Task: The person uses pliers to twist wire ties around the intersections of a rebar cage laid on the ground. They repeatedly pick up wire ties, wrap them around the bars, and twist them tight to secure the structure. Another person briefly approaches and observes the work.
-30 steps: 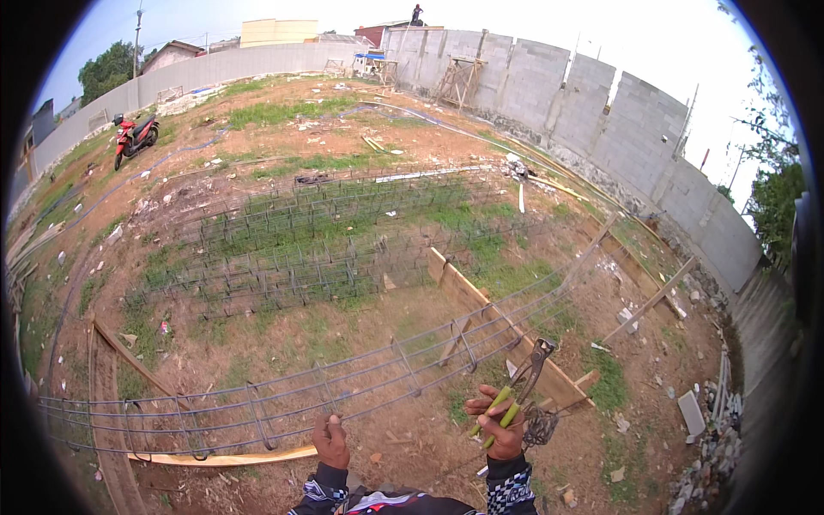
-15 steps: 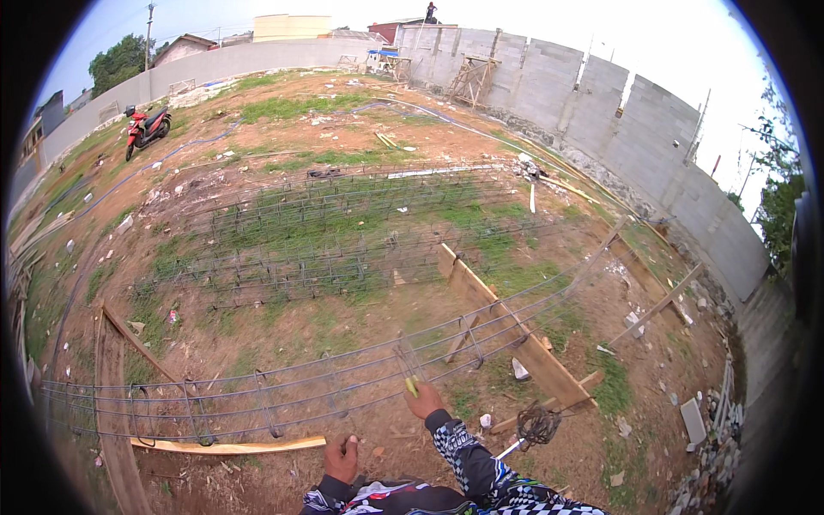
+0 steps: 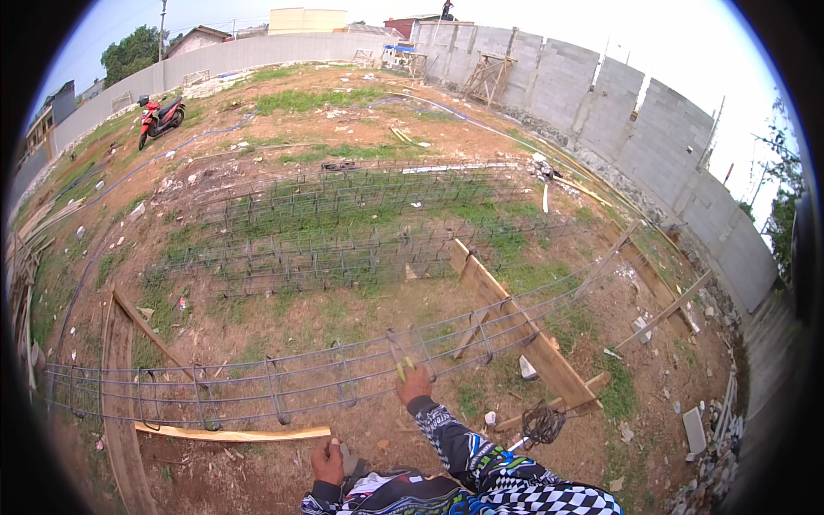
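A long rebar cage (image 3: 311, 378) of parallel bars and square stirrups runs across in front of me. My right hand (image 3: 415, 384) is closed on yellow-handled pliers (image 3: 402, 370) at the cage's near side, beside a stirrup. The head of the tool is blurred against the bars. Lower down, my left hand (image 3: 327, 463) is curled closed near my body, below the cage and by the end of a pale timber strip (image 3: 232, 433). What its fingers hold, if anything, does not show.
Wooden boards, one on the left (image 3: 122, 403) and one on the right (image 3: 528, 330), support the cage. A dark coil of wire (image 3: 542, 422) lies right of my arm. More rebar cages (image 3: 326, 257) lie on the grass beyond. A block wall (image 3: 618, 112) borders the right; a red motorbike (image 3: 161, 118) stands far left.
My right hand has moved slightly up and left with the pliers, closer to the cage's bars. My left hand has shifted slightly left and stays closed. The view has turned a little.
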### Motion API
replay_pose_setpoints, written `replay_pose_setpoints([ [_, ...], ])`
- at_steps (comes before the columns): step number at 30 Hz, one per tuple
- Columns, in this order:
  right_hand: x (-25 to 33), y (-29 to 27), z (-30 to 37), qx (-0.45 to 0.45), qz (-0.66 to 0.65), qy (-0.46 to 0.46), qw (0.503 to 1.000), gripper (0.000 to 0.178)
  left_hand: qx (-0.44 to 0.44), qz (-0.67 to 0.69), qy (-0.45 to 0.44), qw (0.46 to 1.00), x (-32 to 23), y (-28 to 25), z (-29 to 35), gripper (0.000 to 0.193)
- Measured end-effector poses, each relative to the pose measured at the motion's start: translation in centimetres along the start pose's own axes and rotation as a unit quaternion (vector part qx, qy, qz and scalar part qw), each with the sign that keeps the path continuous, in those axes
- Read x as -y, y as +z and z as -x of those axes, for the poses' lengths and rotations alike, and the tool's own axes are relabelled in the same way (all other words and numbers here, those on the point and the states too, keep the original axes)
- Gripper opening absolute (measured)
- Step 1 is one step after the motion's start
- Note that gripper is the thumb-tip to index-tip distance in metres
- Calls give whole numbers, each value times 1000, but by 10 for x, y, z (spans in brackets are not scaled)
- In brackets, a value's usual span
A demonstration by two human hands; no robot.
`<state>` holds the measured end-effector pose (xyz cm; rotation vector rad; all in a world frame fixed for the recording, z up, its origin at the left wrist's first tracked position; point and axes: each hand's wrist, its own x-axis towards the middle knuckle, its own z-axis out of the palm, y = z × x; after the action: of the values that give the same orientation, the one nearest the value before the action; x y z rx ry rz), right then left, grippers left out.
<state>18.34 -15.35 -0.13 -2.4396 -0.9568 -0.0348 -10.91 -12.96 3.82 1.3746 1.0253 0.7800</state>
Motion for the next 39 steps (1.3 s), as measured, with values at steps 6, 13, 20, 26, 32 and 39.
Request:
replay_pose_setpoints([
  [6, -3, -3, 9, -7, 16, -8, 1000, 37, 36, -1, 27, 999, 1, 5, -13, 24],
  [13, 5, -33, 18, -27, -15, -20, 999, 38, 68, -4, 9, 998, 1, 9, -6, 24],
  [20, 24, -56, 56, -57, -111, -98, 987, 28, 58, 12, 22, 998, 12, 14, -6, 24],
  [26, 64, -62, 101, 199, -333, -24, 922, 31, 66, 47, 16, 997, -13, 21, -5, 27],
  [32, 82, -52, 126, 212, -467, -31, 858, 29, 88, 26, 110, 990, -19, 34, -1, 27],
  [39, 77, -50, 129, 149, -414, -47, 897, 24, 135, -76, 92, 984, -4, 31, -2, 23],
])
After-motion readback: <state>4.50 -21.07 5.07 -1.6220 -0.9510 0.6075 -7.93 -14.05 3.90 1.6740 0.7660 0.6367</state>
